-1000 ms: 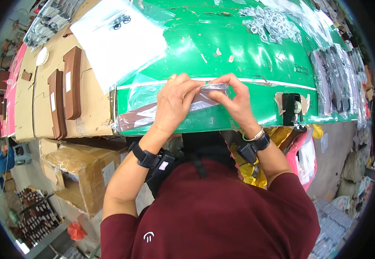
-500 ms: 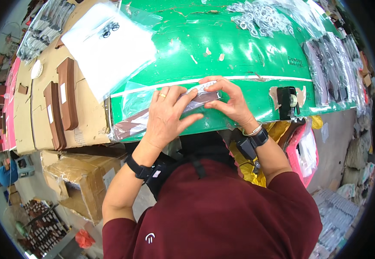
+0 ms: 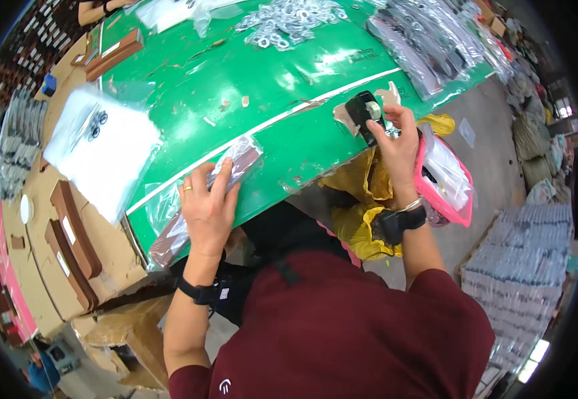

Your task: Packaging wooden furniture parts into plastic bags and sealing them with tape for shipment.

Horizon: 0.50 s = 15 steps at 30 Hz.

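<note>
My left hand (image 3: 208,207) lies flat, fingers spread and pressed down on a clear plastic bag (image 3: 199,199) holding a long brown strip. This pins the bag at the near edge of the green bench (image 3: 269,86) so it cannot slide off. My right hand (image 3: 395,143) is at the black tape dispenser (image 3: 363,116) fixed at the near edge toward the right corner; thumb and fingers close on its front, and I cannot tell whether they pinch tape.

A pile of metal washers (image 3: 289,16) sits at the far edge. Packed bags (image 3: 422,40) are heaped at the far right corner. A white sheet (image 3: 99,149) overhangs the left edge onto cardboard boxes (image 3: 69,246). Nothing lies between my hands. A yellow bag (image 3: 362,193) hangs below the near edge.
</note>
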Available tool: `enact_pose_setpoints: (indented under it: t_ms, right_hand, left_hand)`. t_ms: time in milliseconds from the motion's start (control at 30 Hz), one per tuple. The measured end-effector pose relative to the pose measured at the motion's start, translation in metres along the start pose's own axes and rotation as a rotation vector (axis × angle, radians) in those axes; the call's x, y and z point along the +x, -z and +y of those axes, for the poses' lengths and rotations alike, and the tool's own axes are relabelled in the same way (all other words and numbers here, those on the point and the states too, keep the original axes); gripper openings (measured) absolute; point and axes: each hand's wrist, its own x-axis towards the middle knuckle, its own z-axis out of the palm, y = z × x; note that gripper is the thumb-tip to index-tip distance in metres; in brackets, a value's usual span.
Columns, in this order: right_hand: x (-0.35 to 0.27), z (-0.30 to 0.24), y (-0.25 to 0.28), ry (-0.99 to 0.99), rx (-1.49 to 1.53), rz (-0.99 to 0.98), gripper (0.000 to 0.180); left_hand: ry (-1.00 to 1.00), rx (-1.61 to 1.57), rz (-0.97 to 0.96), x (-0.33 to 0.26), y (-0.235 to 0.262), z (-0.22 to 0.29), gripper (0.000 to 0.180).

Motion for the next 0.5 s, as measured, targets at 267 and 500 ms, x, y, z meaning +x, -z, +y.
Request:
enact_pose_setpoints:
  t_ms: [267,500]
  right_hand:
    - [0.009,0.055,0.018,-0.047,-0.186,-0.167,0.050]
    - [0.015,0.067,0.007,-0.228,-0.083,-0.158,0.043]
  left_hand:
    - [-0.091,-0.053,0.007,0.021,-0.032,0.045,0.049]
    - [-0.110,-0.045,0.020,0.025,-0.037,0.052,0.050]
